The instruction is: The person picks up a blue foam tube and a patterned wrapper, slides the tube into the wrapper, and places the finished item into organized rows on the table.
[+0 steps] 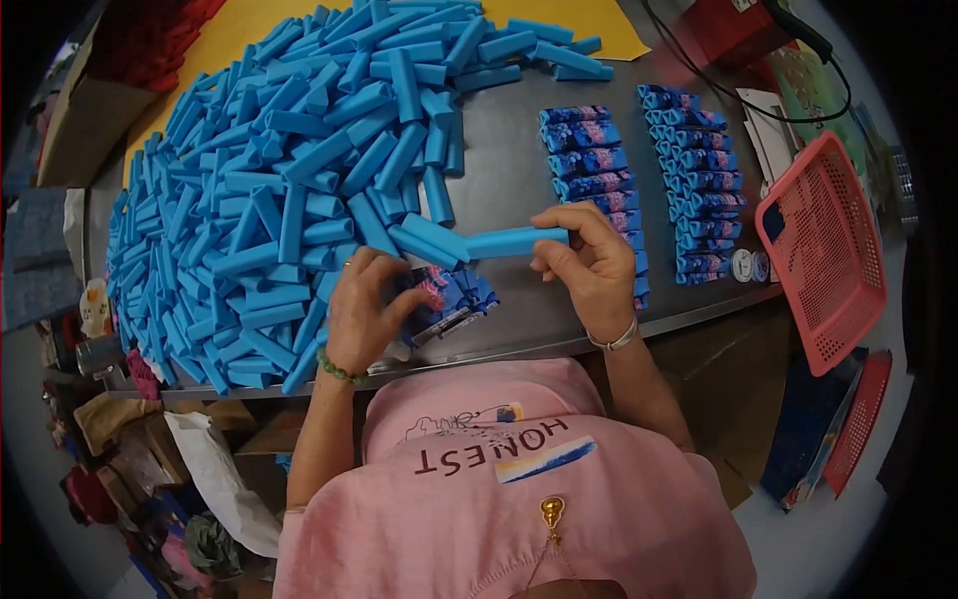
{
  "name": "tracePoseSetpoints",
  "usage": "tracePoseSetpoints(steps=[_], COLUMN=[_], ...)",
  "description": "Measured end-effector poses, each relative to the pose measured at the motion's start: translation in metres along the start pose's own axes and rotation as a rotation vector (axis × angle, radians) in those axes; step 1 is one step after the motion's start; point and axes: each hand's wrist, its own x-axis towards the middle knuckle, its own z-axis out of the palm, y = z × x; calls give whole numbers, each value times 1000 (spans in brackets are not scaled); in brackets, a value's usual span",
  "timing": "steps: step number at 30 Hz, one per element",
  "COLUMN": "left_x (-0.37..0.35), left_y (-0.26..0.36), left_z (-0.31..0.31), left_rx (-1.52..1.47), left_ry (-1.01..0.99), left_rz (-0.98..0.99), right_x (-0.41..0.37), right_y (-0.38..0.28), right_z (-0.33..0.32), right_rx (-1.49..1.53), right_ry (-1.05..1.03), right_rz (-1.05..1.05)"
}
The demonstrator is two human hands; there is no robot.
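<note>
My right hand [591, 262] pinches one end of a blue three-sided stick [514, 243] between thumb and fingers, holding it level above the table. Its other end meets another blue stick [429, 238] at the edge of a big pile. My left hand [367, 307] curls over the left side of several dark blue printed wrappers [454, 299] with pink lettering near the table's front edge. The thumb lies on the wrappers; the fingertips are partly hidden. Beyond my right hand lies a column of wrapped sticks [589, 160] in the same print.
The blue pile [269, 200] covers the table's left side, partly over yellow sheeting [619, 30]. A second group of wrapped sticks [704, 185] lies right, near small round items [748, 266]. A pink basket [823, 250] juts past the right edge. A cable [788, 120] curves behind.
</note>
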Motion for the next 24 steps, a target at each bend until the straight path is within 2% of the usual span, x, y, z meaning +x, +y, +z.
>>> tracePoseSetpoints(steps=[2, 6, 8, 12, 14, 18, 20, 21, 23, 24], left_x=[-8, -17, -20, -22, -21, -20, -19, -18, -14, -12], left_y=[7, 0, -8, -18, -21, -17, -11, -12, -14, -14], left_z=[6, 15, 20, 24, 28, 28, 23, 23, 19, 18], left_rx=[247, 360, 59, -2, 17, -8, -301, -301, -565, -562], left_ry=[20, 3, -33, -16, 135, 237, 223, 224, 143, 143], left_rz=[98, 91, -145, -134, 87, 143, -2, -1, -152, -149], right_x=[-3, -8, -10, -15, -17, -18, -17, -16, -13, -11], right_y=[1, 4, 9, 12, 13, 12, 11, 10, 8, 7], right_z=[2, 2, 0, 1, 1, -1, -1, -1, -2, -2], right_rx=[44, 52, 53, 58, 75, 145, 267, 267, 352, 354], right_ry=[-9, -24, -57, -74, -83, -67, -41, -40, -50, -50], right_rz=[37, 49, 63, 87, 123, 198, 302, 300, 309, 306])
